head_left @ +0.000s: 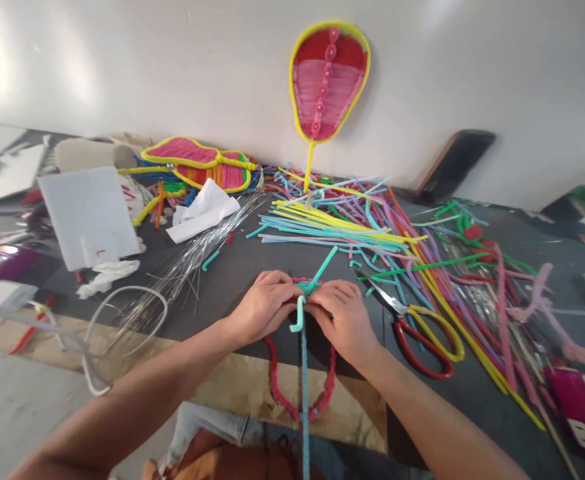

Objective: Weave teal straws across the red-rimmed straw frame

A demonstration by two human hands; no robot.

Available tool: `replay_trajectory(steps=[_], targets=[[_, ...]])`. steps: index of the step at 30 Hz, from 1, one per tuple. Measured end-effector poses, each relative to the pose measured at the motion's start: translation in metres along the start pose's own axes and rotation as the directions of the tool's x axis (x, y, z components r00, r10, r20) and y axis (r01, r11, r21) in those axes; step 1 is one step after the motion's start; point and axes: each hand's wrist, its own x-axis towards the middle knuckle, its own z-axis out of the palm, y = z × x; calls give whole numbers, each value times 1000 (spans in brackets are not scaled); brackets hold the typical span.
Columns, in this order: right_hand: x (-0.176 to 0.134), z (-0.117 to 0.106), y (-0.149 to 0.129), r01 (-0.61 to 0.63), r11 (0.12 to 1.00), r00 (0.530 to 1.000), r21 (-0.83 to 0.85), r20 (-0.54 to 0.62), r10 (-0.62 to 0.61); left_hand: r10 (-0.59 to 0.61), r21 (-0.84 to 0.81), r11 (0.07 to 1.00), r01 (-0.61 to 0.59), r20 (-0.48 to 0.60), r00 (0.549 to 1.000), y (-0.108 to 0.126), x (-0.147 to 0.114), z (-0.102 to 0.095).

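**Two Hands, One Tight Join: Loose Teal Ends Put the Wrap at Risk**

At the centre of the frame, my left hand (270, 308) and right hand (346, 316) pinch the top of a red-pink fuzzy loop (273, 375), one on each side of a teal strand (326, 267) crossed over it. My fingers are drawn in narrow; their tips are hidden, so I cannot tell how much of the strand each one grips. The loop spreads below my hands into the lower centre, and a blue stem (305, 400) runs from the join to the bottom edge.

Both teal ends stick out free, one toward the upper right, the other hooked downward. If my pinch slackens, the wrap could spring loose; pulled unevenly, it could slide along the loop or leave the stem crooked. Too hard a twist might bend the loop out of shape.

Right of centre, scissors (402, 310) lie partly open near my right hand, where a careless sweep could meet the blades. Loose wires (188, 257) at centre left could snag my left sleeveless forearm.
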Motion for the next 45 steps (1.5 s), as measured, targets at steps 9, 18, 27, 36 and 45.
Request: replay_trajectory(steps=[9, 18, 27, 36, 45], targets=[[-1, 1, -3, -12, 998, 1000, 56, -20, 14, 18, 22, 1000, -18, -4, 1000, 1, -1, -1], [0, -4, 0, -91, 986, 996, 142, -1, 92, 27, 56, 998, -24, -65, 998, 4, 0, -1], [5, -3, 2, -176, 941, 984, 290, 58, 166, 71, 75, 995, -68, -31, 997, 2, 0, -1], [3, -10, 10, -138, 935, 985, 328, 141, 96, -14, 65, 998, 19, -71, 997, 0, -2, -1], [0, -23, 28, 19, 960, 974, 279, 212, -81, -96, 44, 994, 100, -78, 992, -2, -2, -2]])
